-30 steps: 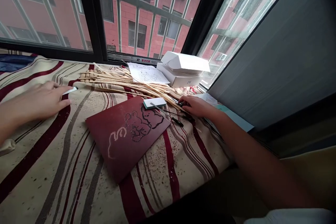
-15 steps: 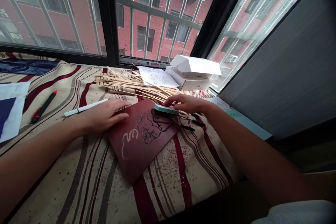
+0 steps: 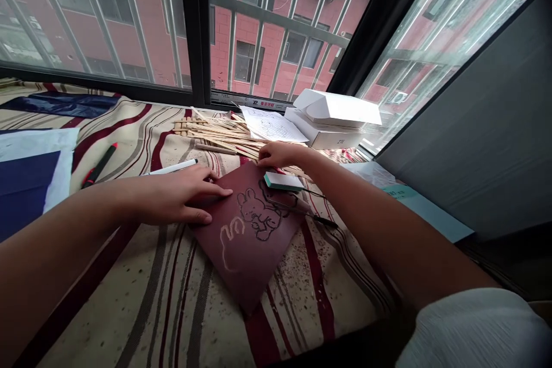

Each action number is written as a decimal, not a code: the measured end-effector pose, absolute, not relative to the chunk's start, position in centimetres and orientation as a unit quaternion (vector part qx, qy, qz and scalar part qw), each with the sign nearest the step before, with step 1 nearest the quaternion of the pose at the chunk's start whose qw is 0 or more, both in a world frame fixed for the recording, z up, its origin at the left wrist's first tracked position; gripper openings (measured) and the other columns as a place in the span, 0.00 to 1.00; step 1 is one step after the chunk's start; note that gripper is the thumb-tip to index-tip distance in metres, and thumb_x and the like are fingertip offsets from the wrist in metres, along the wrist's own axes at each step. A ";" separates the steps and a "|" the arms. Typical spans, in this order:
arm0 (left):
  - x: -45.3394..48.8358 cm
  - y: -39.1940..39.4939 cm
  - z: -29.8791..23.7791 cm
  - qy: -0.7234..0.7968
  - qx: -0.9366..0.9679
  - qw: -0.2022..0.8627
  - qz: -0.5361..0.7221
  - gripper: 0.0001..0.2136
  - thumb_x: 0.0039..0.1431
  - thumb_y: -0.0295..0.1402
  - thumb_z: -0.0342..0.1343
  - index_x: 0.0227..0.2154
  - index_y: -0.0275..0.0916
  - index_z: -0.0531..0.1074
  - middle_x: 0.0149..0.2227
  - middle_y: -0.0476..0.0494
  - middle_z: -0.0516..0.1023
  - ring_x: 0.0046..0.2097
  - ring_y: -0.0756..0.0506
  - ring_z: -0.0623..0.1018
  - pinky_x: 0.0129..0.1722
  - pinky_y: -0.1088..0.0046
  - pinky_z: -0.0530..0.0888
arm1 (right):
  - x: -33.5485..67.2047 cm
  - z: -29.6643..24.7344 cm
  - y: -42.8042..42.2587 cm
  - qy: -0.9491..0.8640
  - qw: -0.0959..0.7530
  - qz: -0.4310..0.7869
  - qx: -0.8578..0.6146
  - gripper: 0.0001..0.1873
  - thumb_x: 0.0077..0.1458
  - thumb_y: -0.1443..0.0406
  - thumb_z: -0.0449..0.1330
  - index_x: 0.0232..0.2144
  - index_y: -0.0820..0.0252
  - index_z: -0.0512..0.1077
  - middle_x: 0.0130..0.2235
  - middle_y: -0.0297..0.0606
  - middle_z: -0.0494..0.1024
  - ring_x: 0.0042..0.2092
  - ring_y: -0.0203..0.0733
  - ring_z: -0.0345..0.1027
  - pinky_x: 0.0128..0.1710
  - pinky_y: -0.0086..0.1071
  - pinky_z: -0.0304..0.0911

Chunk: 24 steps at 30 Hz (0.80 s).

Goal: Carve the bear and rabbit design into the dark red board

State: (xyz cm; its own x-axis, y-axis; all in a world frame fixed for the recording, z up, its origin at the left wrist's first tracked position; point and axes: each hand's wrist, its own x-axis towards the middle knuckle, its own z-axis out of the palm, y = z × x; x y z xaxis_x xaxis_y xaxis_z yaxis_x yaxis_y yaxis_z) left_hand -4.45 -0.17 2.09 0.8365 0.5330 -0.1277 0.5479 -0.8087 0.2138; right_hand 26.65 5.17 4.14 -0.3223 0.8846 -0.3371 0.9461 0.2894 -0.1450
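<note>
A reddish-brown board (image 3: 254, 276) lies at an angle on the striped cloth, with a carved bear outline and a pale carved line on it. My left hand (image 3: 181, 192) rests over its left edge, fingers spread apart. At the board's far corner, my right hand (image 3: 280, 155) has its fingers bent down and closed on the edge; the fingertips are partly hidden. Just below that hand, a white and teal block (image 3: 283, 181) lies on the board. A thin tool with a black handle (image 3: 325, 221) lies across the board's right side.
Behind the board lie thin wooden sticks (image 3: 215, 132), a paper with a line drawing (image 3: 272, 125) and a white box (image 3: 336, 139). A white pen (image 3: 175, 167) and a black and red pen (image 3: 101, 164) are to the left. Crumbs cover the striped cloth (image 3: 297, 287).
My right hand has moved off the block to the board's far corner. The board has turned slightly, its near corner shifting right. My left hand reaches further over the board.
</note>
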 end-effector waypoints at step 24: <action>-2.8 -1.2 1.0 0.296 0.948 0.114 -0.014 0.32 0.73 0.61 0.50 0.74 0.56 0.71 0.66 0.37 0.75 0.64 0.31 0.75 0.68 0.52 0.70 | 18.0 8.5 -0.4 0.762 -0.371 -0.382 0.370 0.18 0.72 0.76 0.34 0.37 0.56 0.58 0.42 0.33 0.67 0.38 0.30 0.66 0.43 0.27 0.66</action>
